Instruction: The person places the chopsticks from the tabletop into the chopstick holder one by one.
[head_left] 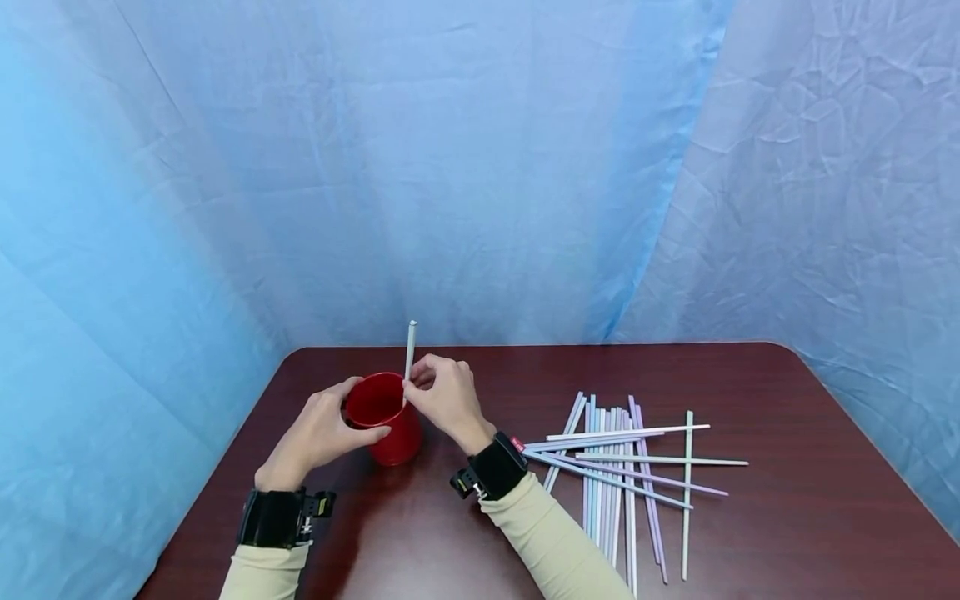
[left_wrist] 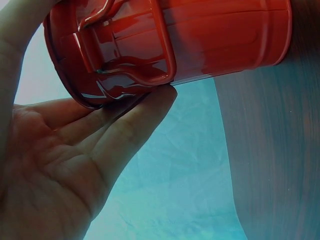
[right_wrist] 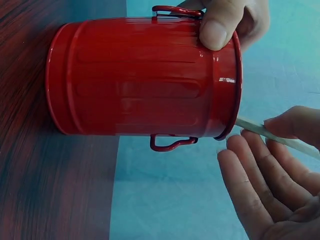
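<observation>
- Two hands are working together at the lower left of the head view, over a dark reddish-brown wooden desk (head_left: pixel 750 533).
- The left hand (head_left: pixel 318 433) is wrapping the small red metal pail with wire side handles (head_left: pixel 384 417), thumb on the rim and fingers lying fairly straight against the far side, seemingly to keep it from tipping; the pail is standing upright on the desk.
- The right hand (head_left: pixel 446 396) is pinching a pale, thin plastic stick (head_left: pixel 409 354) between thumb and fingertips, its other fingers loosely extended; the stick is standing nearly upright, its lower end dipping inside the pail's mouth.
- Holding it near the rim probably gives finer control of the tip.
- Lying at the right centre of the head view is a loose pile of pastel sticks, white, lilac and light blue (head_left: pixel 622 467), just beside the right forearm and within easy reach.
</observation>
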